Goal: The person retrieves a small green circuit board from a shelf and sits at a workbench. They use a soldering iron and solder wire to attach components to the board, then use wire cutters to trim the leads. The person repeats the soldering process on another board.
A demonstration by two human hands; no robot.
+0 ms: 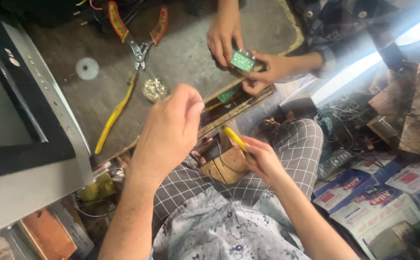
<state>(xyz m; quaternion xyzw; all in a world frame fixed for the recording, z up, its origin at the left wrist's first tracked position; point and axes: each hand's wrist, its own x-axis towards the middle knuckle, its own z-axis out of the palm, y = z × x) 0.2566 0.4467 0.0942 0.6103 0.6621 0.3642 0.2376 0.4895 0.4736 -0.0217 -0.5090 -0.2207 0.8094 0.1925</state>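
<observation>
Currently, head view: soldering work under way, nothing seen joined yet.
Left hand (169, 132): raised at centre, fingertips pinched shut on a thin solder wire (215, 91) running toward the far bench edge.
Right hand (263, 159): near right, fingers wrapped round a yellow-handled soldering iron (234, 138), tip hidden.
Co-worker's hands (248, 58): far side, holding a small green circuit board (242, 61).
Around: pliers (140, 36) far left, flux tin (155, 88), yellow tool (116, 113), monitor (22, 120) at left.
In the way: wooden block (229, 166) on the lap, cluttered wires right.
</observation>
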